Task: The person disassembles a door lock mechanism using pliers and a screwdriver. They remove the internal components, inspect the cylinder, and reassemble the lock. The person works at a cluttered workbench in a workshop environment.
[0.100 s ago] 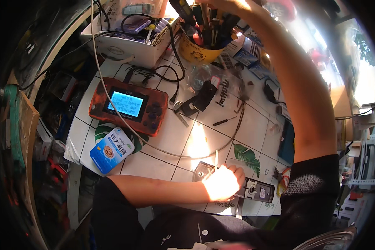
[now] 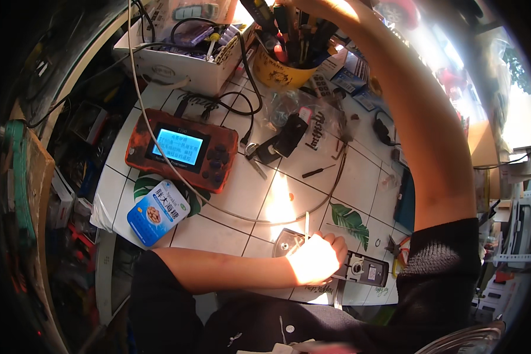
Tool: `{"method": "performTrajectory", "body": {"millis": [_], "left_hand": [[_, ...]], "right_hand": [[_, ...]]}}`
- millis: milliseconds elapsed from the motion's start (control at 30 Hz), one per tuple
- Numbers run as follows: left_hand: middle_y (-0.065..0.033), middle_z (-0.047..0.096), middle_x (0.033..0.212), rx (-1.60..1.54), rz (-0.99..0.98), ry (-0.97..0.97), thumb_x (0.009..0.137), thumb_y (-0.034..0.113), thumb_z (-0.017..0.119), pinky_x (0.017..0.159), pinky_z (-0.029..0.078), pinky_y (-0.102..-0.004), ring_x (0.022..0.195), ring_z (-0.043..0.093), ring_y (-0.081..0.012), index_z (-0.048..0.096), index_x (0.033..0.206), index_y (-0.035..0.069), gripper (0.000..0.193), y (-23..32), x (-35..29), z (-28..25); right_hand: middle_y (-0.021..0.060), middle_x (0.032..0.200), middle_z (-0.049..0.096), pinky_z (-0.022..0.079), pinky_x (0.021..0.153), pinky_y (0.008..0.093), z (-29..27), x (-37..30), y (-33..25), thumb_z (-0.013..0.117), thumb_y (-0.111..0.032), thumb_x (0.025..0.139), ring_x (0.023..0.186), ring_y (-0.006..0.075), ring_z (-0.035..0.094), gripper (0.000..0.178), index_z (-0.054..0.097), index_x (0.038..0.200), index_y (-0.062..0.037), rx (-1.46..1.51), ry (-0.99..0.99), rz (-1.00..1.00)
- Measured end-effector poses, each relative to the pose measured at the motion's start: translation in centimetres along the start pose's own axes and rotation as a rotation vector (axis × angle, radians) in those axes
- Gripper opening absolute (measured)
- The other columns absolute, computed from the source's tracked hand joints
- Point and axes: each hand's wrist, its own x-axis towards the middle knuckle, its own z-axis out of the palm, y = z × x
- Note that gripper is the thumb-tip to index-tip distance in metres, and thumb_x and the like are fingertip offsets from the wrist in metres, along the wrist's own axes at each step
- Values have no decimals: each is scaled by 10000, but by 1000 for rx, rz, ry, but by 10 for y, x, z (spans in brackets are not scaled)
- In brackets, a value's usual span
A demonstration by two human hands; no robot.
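Observation:
My left hand [image 2: 317, 259], washed out by sunlight, is closed over the middle of a long dark housing [image 2: 373, 272] with a silver rim. A round metal part and a pale label show in the housing at its right end. From the fist a thin pale stick [image 2: 307, 223] points upward; its kind is unclear. Far off at the top, my right hand [image 2: 330, 8] is over a yellow bucket [image 2: 284, 75] packed with screwdrivers and other hand tools. The picture's upper edge and glare hide its fingers.
An orange handheld programmer [image 2: 180, 150] with a lit screen stands left, beside a blue-and-white packet [image 2: 158, 213]. A grey cable [image 2: 242, 219] loops across the table. A small screwdriver [image 2: 317, 171] and a black key case [image 2: 290, 135] lie mid-table. A white box [image 2: 177, 74] stands behind.
My right forearm has shifted very slightly to the left. The left hand and the housing stay where they were.

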Motion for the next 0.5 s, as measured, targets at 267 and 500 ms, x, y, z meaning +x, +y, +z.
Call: {"method": "performTrajectory", "body": {"millis": [267, 500], "left_hand": [[-82, 504, 921, -9, 1, -53, 598, 419, 822, 651, 456, -350, 833, 542, -224, 547, 993, -14, 648, 0, 0, 1], [-65, 519, 841, 98, 7, 19, 606, 402, 794, 668, 437, -350, 790, 532, -215, 605, 900, 4, 530, 2, 0, 1]], "right_hand": [[186, 943, 673, 516, 787, 413, -19, -24, 1, 681, -99, 798, 852, 318, 672, 277, 658, 1062, -17, 19, 22, 75], [190, 946, 683, 519, 798, 407, -20, -71, -9, 694, -128, 794, 864, 342, 677, 262, 689, 1034, -23, 221, -68, 236]]}}
